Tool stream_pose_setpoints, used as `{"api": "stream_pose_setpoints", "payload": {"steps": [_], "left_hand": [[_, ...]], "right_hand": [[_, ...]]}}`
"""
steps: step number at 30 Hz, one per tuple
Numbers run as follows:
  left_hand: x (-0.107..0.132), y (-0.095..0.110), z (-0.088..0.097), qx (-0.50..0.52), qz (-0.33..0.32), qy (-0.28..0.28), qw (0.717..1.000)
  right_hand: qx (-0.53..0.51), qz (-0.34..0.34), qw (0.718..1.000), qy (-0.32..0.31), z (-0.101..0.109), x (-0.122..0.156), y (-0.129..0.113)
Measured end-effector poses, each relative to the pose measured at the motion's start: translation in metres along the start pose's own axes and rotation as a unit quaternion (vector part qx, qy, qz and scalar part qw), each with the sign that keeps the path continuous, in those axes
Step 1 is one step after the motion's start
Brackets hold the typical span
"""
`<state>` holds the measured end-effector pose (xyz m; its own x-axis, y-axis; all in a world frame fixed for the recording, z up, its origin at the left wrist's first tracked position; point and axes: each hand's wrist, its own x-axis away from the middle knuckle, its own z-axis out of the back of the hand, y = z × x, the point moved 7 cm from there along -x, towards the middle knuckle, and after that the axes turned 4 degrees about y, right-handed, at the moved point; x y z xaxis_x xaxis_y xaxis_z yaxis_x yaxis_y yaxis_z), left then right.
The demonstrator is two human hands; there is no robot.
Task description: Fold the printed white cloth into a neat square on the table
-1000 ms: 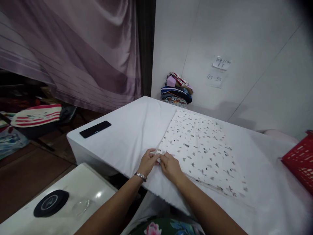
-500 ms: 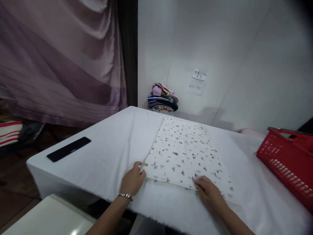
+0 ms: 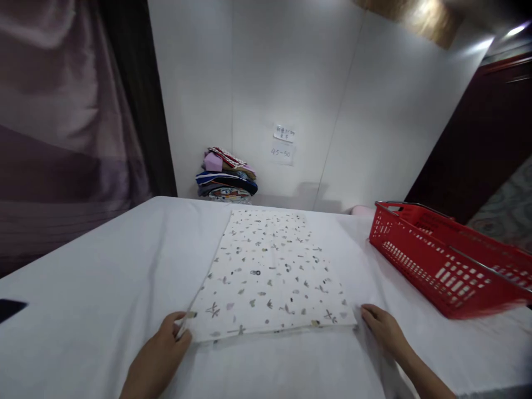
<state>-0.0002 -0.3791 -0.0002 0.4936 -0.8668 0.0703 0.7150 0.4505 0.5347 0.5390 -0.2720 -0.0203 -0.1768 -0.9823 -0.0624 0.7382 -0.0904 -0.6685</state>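
Observation:
A white cloth with small printed motifs (image 3: 266, 271) lies folded flat on the white-covered table (image 3: 103, 288), its near edge toward me. At its near left corner, my left hand (image 3: 162, 349) is closed, pinching the edge between thumb and fingers. A small tan patch shows on the cloth beside those fingertips. My right hand (image 3: 386, 330) rests just outside the near right corner, fingers drawn together and tips low against the table. Whether a bit of fabric is between them I cannot make out.
A red plastic basket (image 3: 415, 260) with metal handles stands on the right. Folded fabrics (image 3: 228, 174) are stacked at the back by the wall, left of paper notes (image 3: 283, 145). A dark flat object (image 3: 11, 309) lies at the left; a mauve curtain (image 3: 70, 138) hangs beyond.
My view has turned right. My right hand has moved off the cloth's near edge to beside its right corner. The left hand still pinches the left corner, and the cloth's right side looks straighter.

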Motion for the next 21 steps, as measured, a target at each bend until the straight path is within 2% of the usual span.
{"api": "stream_pose_setpoints", "payload": {"steps": [5, 8, 13, 18, 21], "left_hand": [[-0.002, -0.001, 0.002, 0.036, 0.011, 0.005, 0.999], [-0.003, -0.001, 0.002, 0.047, 0.018, 0.002, 0.999], [-0.002, -0.007, -0.001, 0.049, 0.016, -0.026, 0.998], [0.000, -0.020, -0.002, 0.060, 0.020, -0.020, 0.998], [-0.003, -0.028, -0.007, 0.102, 0.012, -0.027, 0.994]], "right_hand": [[-0.054, -0.060, 0.995, -0.056, -0.028, -0.004, -0.010], [-0.109, -0.092, 0.986, -0.088, -0.037, 0.000, -0.015], [-0.178, -0.143, 0.967, -0.110, -0.037, 0.013, -0.010], [-0.210, -0.142, 0.961, -0.115, -0.033, 0.027, -0.011], [-0.246, -0.171, 0.946, -0.125, -0.030, 0.033, -0.015]]}}
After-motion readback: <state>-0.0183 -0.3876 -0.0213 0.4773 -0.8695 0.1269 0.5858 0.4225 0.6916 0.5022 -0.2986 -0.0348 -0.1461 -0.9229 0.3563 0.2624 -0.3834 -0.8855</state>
